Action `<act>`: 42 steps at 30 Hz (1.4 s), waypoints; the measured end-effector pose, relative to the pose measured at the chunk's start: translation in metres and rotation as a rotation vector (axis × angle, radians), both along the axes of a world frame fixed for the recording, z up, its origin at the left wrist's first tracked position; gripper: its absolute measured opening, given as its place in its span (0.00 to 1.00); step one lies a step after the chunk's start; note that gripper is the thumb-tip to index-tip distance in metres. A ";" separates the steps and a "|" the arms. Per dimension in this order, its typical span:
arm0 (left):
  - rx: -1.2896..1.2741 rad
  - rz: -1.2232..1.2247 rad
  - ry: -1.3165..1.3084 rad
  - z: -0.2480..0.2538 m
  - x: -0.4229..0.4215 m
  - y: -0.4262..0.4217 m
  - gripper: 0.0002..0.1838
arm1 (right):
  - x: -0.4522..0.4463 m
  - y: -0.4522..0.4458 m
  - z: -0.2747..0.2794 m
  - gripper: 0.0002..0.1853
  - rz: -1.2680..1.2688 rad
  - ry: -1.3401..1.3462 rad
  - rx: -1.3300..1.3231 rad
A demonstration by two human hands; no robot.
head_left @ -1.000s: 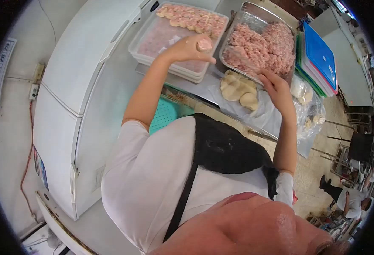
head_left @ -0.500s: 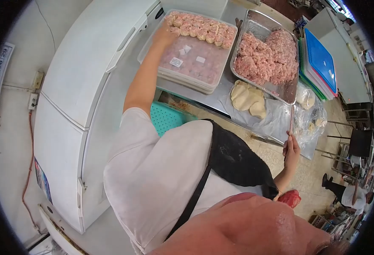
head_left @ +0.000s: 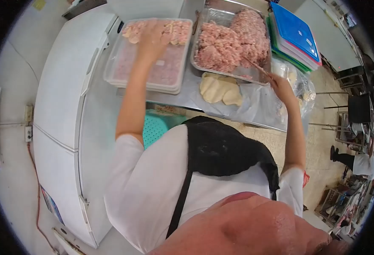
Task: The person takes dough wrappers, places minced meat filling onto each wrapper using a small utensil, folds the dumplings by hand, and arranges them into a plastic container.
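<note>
My left hand (head_left: 152,44) is over a row of filled dumplings (head_left: 177,32) on the stacked clear plastic containers (head_left: 123,63). Its fingers look stretched out, though they are slightly blurred and partly hide the row. In my right hand (head_left: 281,88) is a thin stick-like spatula (head_left: 261,69), its far end in the ground meat (head_left: 221,46). The meat lies in two mounds in a deep metal tray (head_left: 198,67). Pale round dough wrappers (head_left: 216,88) lie in a loose pile on plastic in front of the tray.
Coloured plastic lids (head_left: 295,32), blue on top, are stacked right of the tray. Below them is a clear plastic bag (head_left: 308,91) with pale dough. A white refrigerator (head_left: 63,85) stands at left, a turquoise perforated seat (head_left: 157,127) below the table. Another person (head_left: 363,165) is far right.
My right hand has moved up to the metal tray, bringing the spatula's end into the meat. My left hand has shifted right along the dumplings. The view has turned.
</note>
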State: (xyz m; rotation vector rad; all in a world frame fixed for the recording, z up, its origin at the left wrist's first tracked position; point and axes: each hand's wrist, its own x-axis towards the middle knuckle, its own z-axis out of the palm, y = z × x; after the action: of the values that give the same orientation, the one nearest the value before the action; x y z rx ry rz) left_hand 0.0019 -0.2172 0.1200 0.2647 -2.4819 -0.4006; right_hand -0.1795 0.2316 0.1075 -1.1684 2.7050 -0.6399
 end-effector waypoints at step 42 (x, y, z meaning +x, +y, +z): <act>0.451 0.003 0.328 -0.078 -0.085 0.128 0.20 | -0.075 -0.140 0.002 0.12 0.506 0.478 0.370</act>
State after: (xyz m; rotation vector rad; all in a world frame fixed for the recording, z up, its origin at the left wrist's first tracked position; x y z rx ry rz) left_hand -0.0831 -0.0889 0.0416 0.3509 -2.0480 -0.9262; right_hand -0.2544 0.0913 0.1092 -1.9695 2.5095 0.2285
